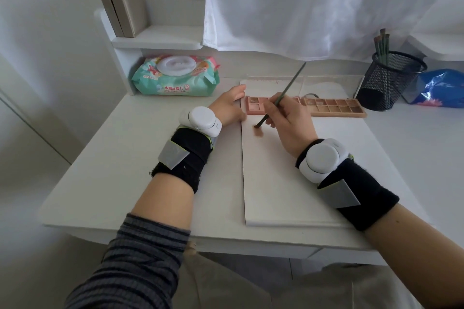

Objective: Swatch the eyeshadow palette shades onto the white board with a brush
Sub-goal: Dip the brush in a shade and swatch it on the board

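Note:
A white board (281, 183) lies flat on the desk in front of me. My right hand (288, 123) grips a thin dark brush (286, 93), its tip touching the board's upper left part, where a small pinkish smear (258, 132) shows. Behind the board lies the open pink eyeshadow palette (336, 106) with several pans; my right hand hides its middle. My left hand (229, 108) rests at the board's top left corner, its thumb reaching the palette's left end; whether it holds anything is hidden.
A pack of wet wipes (175, 75) lies at the back left. A black mesh cup (389, 80) with several brushes stands at the back right, next to a blue bag (442, 88). A beige box (123, 6) stands on the shelf. A white curtain hangs behind.

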